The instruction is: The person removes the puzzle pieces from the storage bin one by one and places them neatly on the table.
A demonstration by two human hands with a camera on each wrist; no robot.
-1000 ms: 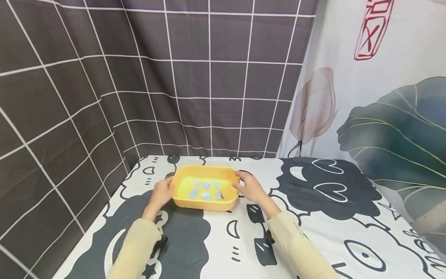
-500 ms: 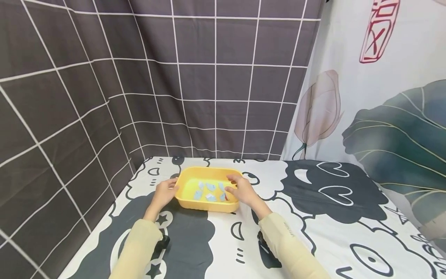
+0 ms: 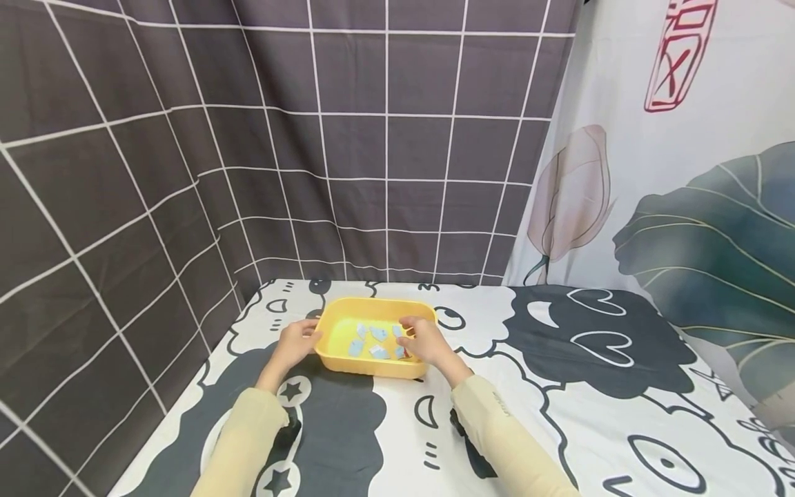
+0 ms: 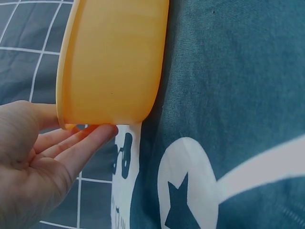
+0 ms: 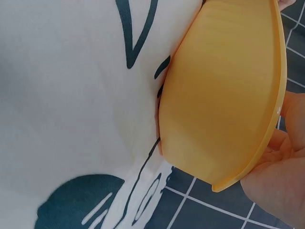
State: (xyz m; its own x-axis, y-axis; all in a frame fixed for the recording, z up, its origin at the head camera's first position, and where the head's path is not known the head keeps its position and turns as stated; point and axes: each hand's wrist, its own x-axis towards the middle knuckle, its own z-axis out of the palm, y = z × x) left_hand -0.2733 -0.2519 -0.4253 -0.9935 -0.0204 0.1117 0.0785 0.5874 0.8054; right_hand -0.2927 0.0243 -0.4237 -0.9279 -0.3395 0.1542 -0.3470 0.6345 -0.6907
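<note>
The left grip [image 3: 299, 344] pinches the yellow tub [image 3: 373, 370] at its nearest end — thumb over the rim. The right grip [image 3: 430, 342] reaches over the opposite end, fingers parted; contact inside is hidden. Pale-blue scraps [image 3: 379, 334] lie between both grips, patterned cloth [image 3: 338, 442] beneath.

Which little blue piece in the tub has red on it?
The piece at the right end of the front row, by the right hand. It shows red; the other pieces show only blue and white.
</note>
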